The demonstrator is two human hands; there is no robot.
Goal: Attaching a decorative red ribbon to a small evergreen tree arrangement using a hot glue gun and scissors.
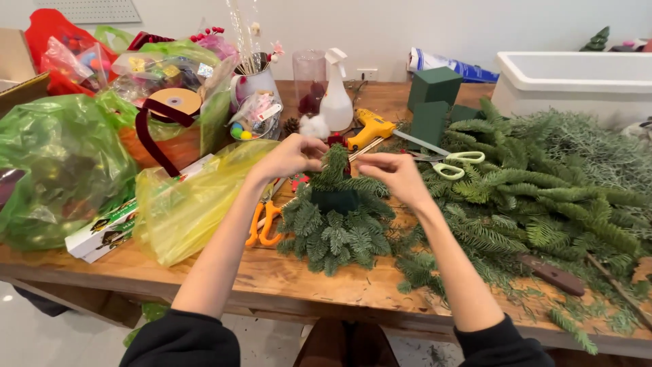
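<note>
Near the middle of the wooden surface, toward its front edge, stands a small tree of fir sprigs built on a dark green foam cone. Left hand hovers at the tree's top from the left, fingers curled together and pinching the top sprig. Right hand sits at the top from the right, thumb and forefinger pressed together on a sprig tip; exact contact is hard to tell. Both forearms are bare, with black sleeves at the bottom of the view.

Orange-handled pliers lie just left of the tree, partly under a yellow plastic bag. Green plastic bag sits near the left edge. White-handled scissors lie just behind the right hand, on the edge of a big pile of fir branches covering the right side. Yellow glue gun and white spray bottle stand behind the tree toward the back edge. Dark green foam blocks sit right of the glue gun. White tub is at the back right corner.
</note>
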